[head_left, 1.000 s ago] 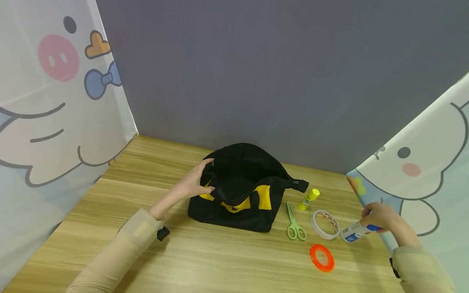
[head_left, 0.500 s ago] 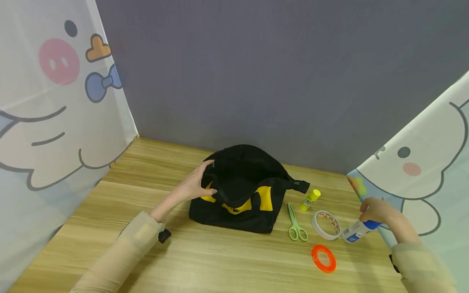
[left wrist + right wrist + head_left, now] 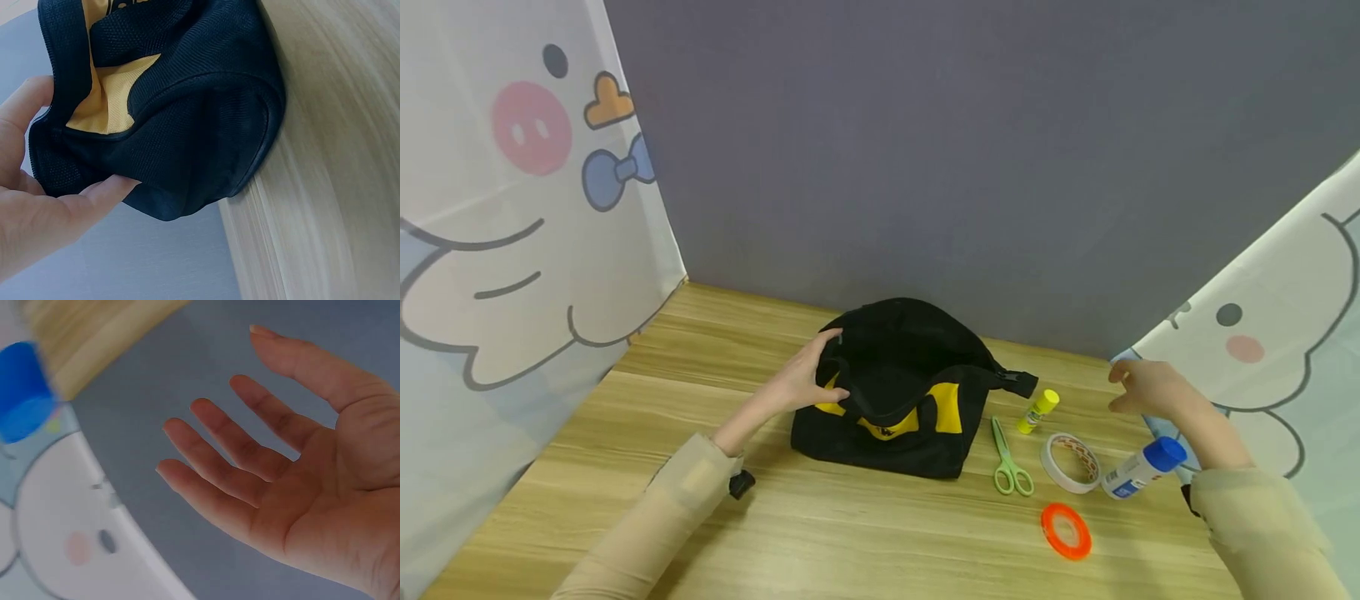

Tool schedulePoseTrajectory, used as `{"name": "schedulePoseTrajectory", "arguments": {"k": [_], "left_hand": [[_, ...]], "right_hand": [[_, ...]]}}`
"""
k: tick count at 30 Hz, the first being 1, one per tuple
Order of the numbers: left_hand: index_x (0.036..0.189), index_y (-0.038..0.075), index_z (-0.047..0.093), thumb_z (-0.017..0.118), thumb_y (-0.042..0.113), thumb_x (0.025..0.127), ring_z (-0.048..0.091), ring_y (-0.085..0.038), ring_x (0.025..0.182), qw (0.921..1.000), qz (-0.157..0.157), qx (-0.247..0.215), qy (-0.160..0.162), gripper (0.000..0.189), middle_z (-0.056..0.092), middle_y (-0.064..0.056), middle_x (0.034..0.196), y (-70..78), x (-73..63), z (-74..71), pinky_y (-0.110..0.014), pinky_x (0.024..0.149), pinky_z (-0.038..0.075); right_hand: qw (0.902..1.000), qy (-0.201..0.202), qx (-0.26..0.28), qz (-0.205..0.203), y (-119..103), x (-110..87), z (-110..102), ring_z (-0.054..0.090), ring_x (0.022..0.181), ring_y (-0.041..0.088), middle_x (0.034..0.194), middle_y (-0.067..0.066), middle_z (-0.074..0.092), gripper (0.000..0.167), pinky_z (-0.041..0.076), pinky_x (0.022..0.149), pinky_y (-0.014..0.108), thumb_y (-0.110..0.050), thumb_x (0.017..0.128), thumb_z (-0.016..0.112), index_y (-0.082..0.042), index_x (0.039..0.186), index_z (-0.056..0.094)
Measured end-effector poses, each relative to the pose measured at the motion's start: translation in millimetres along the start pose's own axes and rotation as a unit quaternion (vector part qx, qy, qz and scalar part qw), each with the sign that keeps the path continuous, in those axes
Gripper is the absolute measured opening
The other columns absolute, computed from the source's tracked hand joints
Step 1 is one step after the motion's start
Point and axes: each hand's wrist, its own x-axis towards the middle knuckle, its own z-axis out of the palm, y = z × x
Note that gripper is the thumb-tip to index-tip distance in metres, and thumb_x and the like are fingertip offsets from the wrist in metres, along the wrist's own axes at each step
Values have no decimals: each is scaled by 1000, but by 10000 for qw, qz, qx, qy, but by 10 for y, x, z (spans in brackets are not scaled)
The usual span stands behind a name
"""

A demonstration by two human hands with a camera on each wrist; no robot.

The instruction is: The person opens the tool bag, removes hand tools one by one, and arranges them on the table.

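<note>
My left hand (image 3: 801, 375) grips the open rim of a black and yellow duffel bag (image 3: 880, 450) at its left end. In the left wrist view, the bag's dark fabric (image 3: 181, 137) runs between the thumb and fingers. My right hand (image 3: 1153, 387) hovers at the right, beyond a white bottle with a blue cap (image 3: 1138, 471), and touches nothing. Its fingers are spread and slightly bent in the right wrist view, where the blue cap (image 3: 25, 390) shows at the left edge. The inside of the bag is too dark to make out.
Between bag and bottle lie green scissors (image 3: 1011, 467), a yellow glue stick (image 3: 1037, 411) and a white tape roll (image 3: 1055, 473). An orange tape roll (image 3: 1066, 532) is nearer the front. A grey wall (image 3: 910, 167) stands behind the wooden table (image 3: 865, 533), with printed sheets at both sides.
My right hand has let go of the white bottle's blue cap and moved up and away, toward the back. The bottle stays in place. My left hand keeps its grip on the bag.
</note>
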Motion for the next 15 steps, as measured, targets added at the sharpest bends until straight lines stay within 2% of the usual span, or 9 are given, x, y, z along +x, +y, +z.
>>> {"name": "schedulePoseTrajectory", "arguments": {"k": [3,8,15], "left_hand": [[158,15,14,80,26,83,27,-46,147,10000,21,41,4,100,18,-23,164,9,8,-31,-65,113,32],[158,17,15,81,29,82,27,-47,147,10000,-67,48,-20,102,18,-22,164,2,-25,-50,-66,112,32],[158,16,16,82,32,81,29,-47,146,10000,7,52,-42,103,20,-23,163,-24,-23,4,-66,112,33]], "right_hand": [[9995,235,65,-205,-231,24,-72,56,104,57,116,42,57,52,52,81,59,-16,81,78,13,119,57],[9958,657,33,-637,-663,77,-173,57,107,53,118,35,61,47,51,85,59,-11,81,78,10,119,59],[9928,707,-173,-949,-1206,162,-273,58,109,46,120,28,62,41,53,85,54,-13,85,77,3,120,60]]}}
